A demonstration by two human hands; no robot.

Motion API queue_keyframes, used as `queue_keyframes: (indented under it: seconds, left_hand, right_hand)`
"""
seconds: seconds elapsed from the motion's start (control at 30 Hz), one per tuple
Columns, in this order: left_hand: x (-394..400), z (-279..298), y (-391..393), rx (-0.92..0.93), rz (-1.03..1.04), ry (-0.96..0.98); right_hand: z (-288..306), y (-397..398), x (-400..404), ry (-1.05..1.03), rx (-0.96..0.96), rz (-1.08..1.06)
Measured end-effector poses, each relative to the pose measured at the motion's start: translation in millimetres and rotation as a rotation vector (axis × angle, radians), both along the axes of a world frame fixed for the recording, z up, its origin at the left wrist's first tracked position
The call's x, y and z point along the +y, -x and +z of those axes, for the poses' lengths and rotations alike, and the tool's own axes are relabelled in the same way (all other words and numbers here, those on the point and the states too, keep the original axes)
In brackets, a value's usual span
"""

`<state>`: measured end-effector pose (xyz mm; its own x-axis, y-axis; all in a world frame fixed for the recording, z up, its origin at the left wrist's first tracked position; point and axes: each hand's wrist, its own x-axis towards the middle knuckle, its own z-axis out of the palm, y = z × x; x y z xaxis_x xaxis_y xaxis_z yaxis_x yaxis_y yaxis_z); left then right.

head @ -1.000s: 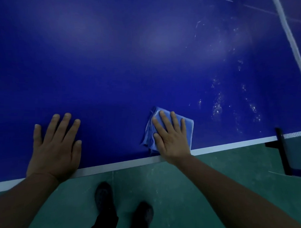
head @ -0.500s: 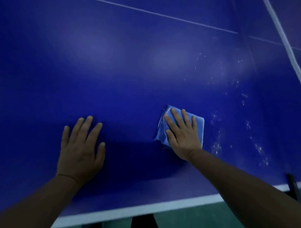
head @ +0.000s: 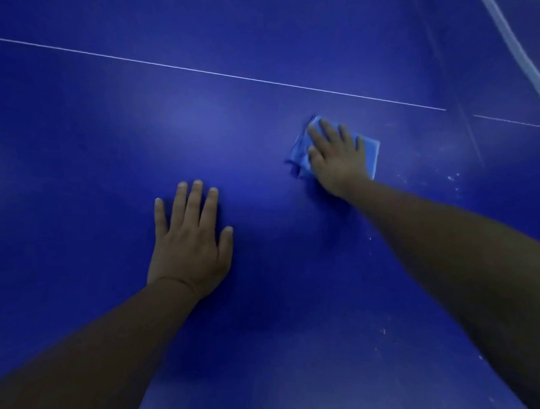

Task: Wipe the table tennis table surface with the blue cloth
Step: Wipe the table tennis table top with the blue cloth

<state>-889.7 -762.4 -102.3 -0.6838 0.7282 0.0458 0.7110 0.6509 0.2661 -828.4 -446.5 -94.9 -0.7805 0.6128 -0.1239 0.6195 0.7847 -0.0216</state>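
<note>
The dark blue table tennis table surface (head: 111, 143) fills the view. A folded light blue cloth (head: 371, 152) lies flat on it, right of centre. My right hand (head: 336, 159) presses down on the cloth with fingers spread, arm stretched forward; the cloth shows at the hand's left and right sides. My left hand (head: 191, 241) rests flat on the bare table, palm down, fingers apart, nearer to me and to the left of the cloth. It holds nothing.
A thin white centre line (head: 224, 75) crosses the table beyond both hands. The net's white top band (head: 519, 51) runs along the upper right. Pale dust specks (head: 451, 178) lie on the surface right of the cloth.
My right hand has pushed the cloth away from the near edge toward the centre line. My left hand has slid forward too. The table's white edge and the floor have dropped out of view.
</note>
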Motion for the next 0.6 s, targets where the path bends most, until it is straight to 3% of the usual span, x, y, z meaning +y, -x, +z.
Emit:
queue_keyframes:
  seconds: [0.1,0.2,0.33,0.4,0.5,0.6]
  left_hand:
    - [-1,-3,-1,0.032,-0.030,0.036]
    - [0,-4,1,0.005,-0.044,0.061]
    - [3,-6,3,-0.030,-0.038,0.078]
    - [4,-5,4,-0.023,-0.038,0.074]
    - [5,-2,3,-0.007,-0.036,0.075]
    - [5,-2,4,0.004,-0.044,0.062]
  right_hand:
    - [1,15,39,0.013,0.030,-0.084]
    - [0,3,7,-0.024,0.052,-0.080]
    - [-9,-50,-73,0.046,0.097,0.248]
    - [-7,-44,-49,0.075,0.062,0.353]
    - [0,4,31,-0.038,0.020,0.107]
    - [0,30,64,0.014,0.069,-0.237]
